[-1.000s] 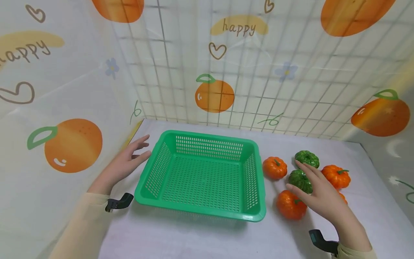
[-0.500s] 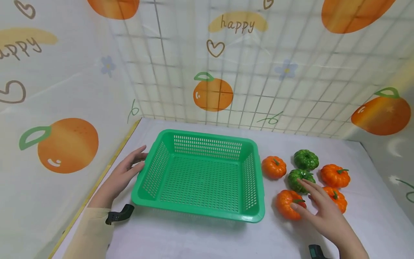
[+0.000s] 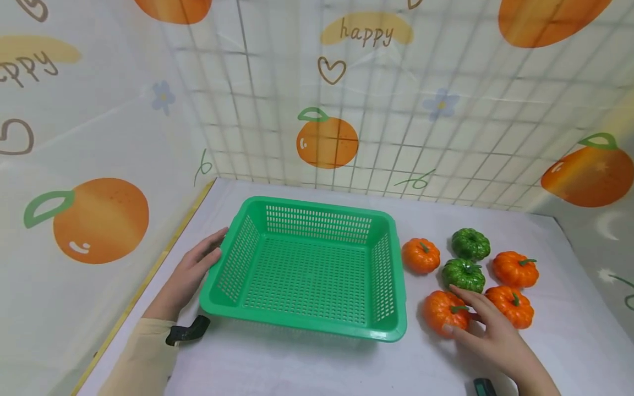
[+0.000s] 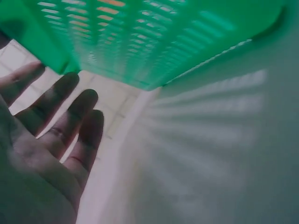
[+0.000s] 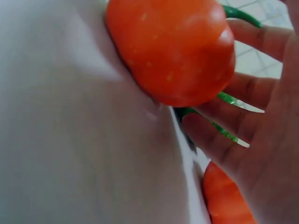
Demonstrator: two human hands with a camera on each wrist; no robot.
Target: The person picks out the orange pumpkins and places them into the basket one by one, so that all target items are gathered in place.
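Note:
A green plastic basket (image 3: 307,280) with perforated walls stands on the white-covered table. My left hand (image 3: 190,269) is at its left side, fingertips at the rim, thumb beside the outer wall. In the left wrist view the fingers (image 4: 70,112) are extended below the basket's slotted wall (image 4: 140,42). My right hand (image 3: 495,330) holds a small orange pumpkin (image 3: 441,313) with a green stem, thumb on the near side and index finger on the far side. In the right wrist view the fingers (image 5: 252,88) lie behind this pumpkin (image 5: 173,51), which rests on the table; the thumb is hidden.
Two green pumpkins (image 3: 463,275) stand behind the held one. Another orange pumpkin (image 3: 421,256) sits by the basket's right wall, and two more orange pumpkins (image 3: 515,269) are at the right. A fruit-printed sheet over a wire grid (image 3: 386,137) closes the back.
My left hand has come down to the basket's left side. The right hand has moved down from over the green pumpkins onto the near orange pumpkin and now spans it.

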